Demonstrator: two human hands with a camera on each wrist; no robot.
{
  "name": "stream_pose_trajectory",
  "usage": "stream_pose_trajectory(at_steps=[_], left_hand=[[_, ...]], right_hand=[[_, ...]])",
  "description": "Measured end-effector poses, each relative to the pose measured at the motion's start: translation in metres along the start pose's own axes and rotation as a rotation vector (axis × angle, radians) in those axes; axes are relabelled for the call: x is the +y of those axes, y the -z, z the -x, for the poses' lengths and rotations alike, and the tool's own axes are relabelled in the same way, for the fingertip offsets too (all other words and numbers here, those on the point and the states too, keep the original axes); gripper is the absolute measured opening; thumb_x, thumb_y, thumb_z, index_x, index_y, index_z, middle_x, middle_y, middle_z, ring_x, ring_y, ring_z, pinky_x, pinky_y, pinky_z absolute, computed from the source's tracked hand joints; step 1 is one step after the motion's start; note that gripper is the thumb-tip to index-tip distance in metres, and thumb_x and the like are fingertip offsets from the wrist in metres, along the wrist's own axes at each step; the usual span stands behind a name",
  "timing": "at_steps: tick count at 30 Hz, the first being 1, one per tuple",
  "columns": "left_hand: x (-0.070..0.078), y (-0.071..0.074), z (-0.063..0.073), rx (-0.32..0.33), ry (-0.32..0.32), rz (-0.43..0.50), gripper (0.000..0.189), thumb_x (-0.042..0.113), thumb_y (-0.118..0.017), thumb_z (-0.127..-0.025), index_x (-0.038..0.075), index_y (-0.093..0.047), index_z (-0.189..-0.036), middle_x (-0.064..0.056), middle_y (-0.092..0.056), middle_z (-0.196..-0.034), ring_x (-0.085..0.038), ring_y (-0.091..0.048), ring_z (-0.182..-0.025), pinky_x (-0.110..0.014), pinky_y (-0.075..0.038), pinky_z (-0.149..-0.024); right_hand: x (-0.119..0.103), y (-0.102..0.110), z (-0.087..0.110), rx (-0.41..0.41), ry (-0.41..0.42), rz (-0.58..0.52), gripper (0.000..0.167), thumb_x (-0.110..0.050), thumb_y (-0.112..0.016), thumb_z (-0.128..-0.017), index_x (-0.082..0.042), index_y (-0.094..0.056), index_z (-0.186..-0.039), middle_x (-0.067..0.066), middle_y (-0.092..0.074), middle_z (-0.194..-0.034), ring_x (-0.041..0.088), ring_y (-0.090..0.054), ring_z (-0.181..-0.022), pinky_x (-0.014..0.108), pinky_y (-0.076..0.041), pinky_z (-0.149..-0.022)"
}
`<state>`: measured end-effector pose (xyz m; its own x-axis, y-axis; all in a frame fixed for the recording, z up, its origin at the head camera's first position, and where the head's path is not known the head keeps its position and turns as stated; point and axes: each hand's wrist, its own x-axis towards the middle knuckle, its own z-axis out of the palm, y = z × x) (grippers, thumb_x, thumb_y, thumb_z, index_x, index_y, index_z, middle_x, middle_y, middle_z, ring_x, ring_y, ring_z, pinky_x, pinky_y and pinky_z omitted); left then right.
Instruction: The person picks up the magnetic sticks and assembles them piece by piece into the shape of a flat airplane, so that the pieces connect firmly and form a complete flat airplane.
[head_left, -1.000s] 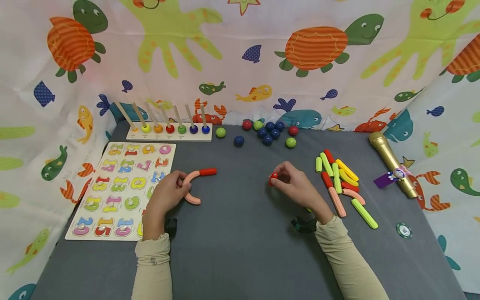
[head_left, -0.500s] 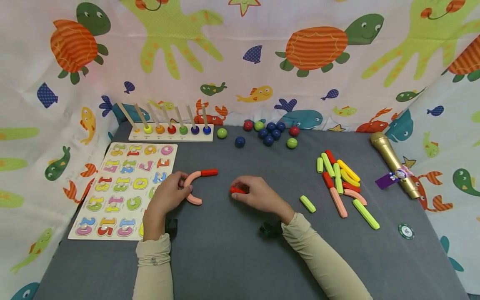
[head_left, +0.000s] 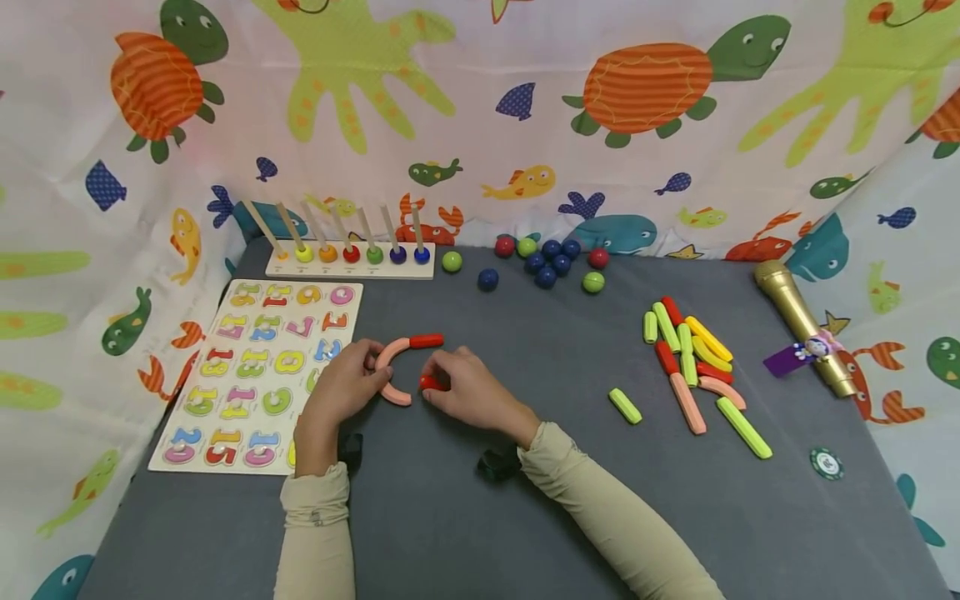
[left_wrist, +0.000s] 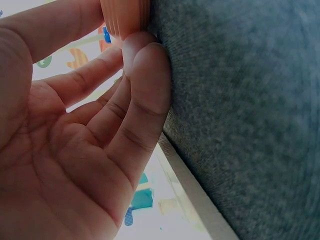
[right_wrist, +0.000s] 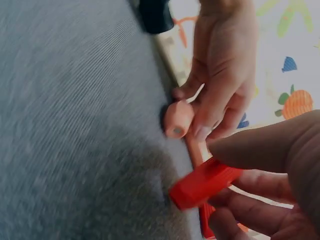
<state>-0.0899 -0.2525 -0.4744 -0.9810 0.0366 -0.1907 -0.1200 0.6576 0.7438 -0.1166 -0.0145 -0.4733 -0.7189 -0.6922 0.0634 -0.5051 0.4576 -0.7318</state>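
Note:
My left hand (head_left: 341, 383) pinches a peach curved stick piece (head_left: 396, 398) that lies on the grey table beside the number board. A red straight piece (head_left: 427, 341) joins the upper end of this arc. In the left wrist view, thumb and fingertips meet at the ribbed peach piece (left_wrist: 125, 15). My right hand (head_left: 476, 393) pinches a short red piece (right_wrist: 202, 186) between thumb and fingers, just right of the arc's lower end. The right wrist view shows a small hole in that peach end (right_wrist: 178, 120), with the red piece apart from it.
A number puzzle board (head_left: 247, 375) lies at left, a peg stand (head_left: 348, 262) behind it. Several beads (head_left: 546, 277) sit at the back. Right are loose green, red, yellow and peach sticks (head_left: 684, 358), a gold toy microphone (head_left: 802, 321) and a poker chip (head_left: 826, 463).
My right hand has carried the red piece leftward, close to the arc's lower end. A green stick is left uncovered on the table. The left hand holds the arc in nearly the same place.

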Motion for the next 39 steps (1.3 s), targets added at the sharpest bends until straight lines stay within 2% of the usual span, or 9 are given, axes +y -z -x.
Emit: stream_pose_trajectory(at_steps=[5, 8, 15, 23, 27, 31, 39], left_hand=[[0.002, 0.003, -0.001, 0.01, -0.007, -0.039, 0.039, 0.015, -0.07, -0.103, -0.006, -0.06, -0.135, -0.014, -0.06, -0.099, -0.028, -0.056, -0.082, -0.041, -0.044, -0.073], [0.004, 0.004, -0.003, 0.015, -0.013, -0.062, 0.042, 0.016, -0.07, -0.103, -0.007, -0.06, -0.136, -0.015, -0.06, -0.101, -0.029, -0.056, -0.085, -0.042, -0.045, -0.075], [0.003, 0.004, -0.003, 0.005, -0.011, -0.058, 0.042, 0.015, -0.069, -0.103, -0.007, -0.059, -0.137, -0.015, -0.06, -0.102, -0.03, -0.056, -0.085, -0.042, -0.045, -0.075], [0.001, 0.003, -0.002, -0.005, 0.009, -0.037, 0.037, 0.014, -0.069, -0.103, -0.006, -0.06, -0.134, -0.014, -0.058, -0.098, -0.028, -0.055, -0.082, -0.041, -0.044, -0.072], [0.001, 0.003, -0.002, -0.003, 0.013, -0.03, 0.036, 0.013, -0.069, -0.103, -0.005, -0.061, -0.132, -0.014, -0.057, -0.096, -0.028, -0.054, -0.08, -0.04, -0.042, -0.07], [0.001, 0.001, -0.001, 0.01, 0.019, -0.038, 0.033, 0.013, -0.067, -0.103, -0.004, -0.062, -0.131, -0.013, -0.058, -0.095, -0.028, -0.054, -0.079, -0.041, -0.041, -0.07], [0.004, 0.0, -0.001, 0.021, 0.047, -0.05, 0.03, 0.015, -0.064, -0.104, -0.004, -0.063, -0.128, -0.013, -0.058, -0.093, -0.029, -0.054, -0.079, -0.041, -0.041, -0.069]], right_hand=[[-0.002, 0.002, 0.004, 0.037, -0.037, -0.194, 0.015, -0.005, -0.076, -0.098, -0.008, -0.066, -0.109, 0.0, -0.068, -0.093, 0.015, -0.064, -0.08, 0.029, -0.052, -0.072], [-0.002, 0.001, 0.007, 0.041, -0.036, -0.217, 0.017, -0.003, -0.074, -0.098, -0.006, -0.066, -0.112, 0.003, -0.069, -0.097, 0.016, -0.066, -0.084, 0.029, -0.054, -0.075], [0.003, -0.006, 0.01, 0.039, -0.023, -0.138, 0.017, -0.001, -0.074, -0.097, -0.006, -0.066, -0.11, 0.004, -0.069, -0.102, 0.016, -0.063, -0.085, 0.031, -0.052, -0.076], [0.005, -0.009, 0.014, -0.006, 0.007, 0.123, 0.016, -0.006, -0.077, -0.098, -0.007, -0.068, -0.111, 0.006, -0.064, -0.104, 0.023, -0.053, -0.092, 0.04, -0.046, -0.085], [0.003, -0.008, 0.015, -0.041, 0.012, 0.155, 0.014, -0.008, -0.076, -0.099, -0.008, -0.069, -0.111, 0.005, -0.063, -0.106, 0.022, -0.054, -0.095, 0.039, -0.047, -0.086], [0.002, -0.007, 0.016, -0.07, 0.015, 0.155, 0.012, -0.009, -0.076, -0.1, -0.011, -0.067, -0.107, 0.002, -0.059, -0.1, 0.021, -0.052, -0.093, 0.037, -0.045, -0.083], [0.002, -0.005, 0.019, -0.078, 0.022, 0.149, 0.012, -0.009, -0.076, -0.099, -0.011, -0.067, -0.105, 0.0, -0.058, -0.097, 0.02, -0.051, -0.09, 0.035, -0.045, -0.082]])
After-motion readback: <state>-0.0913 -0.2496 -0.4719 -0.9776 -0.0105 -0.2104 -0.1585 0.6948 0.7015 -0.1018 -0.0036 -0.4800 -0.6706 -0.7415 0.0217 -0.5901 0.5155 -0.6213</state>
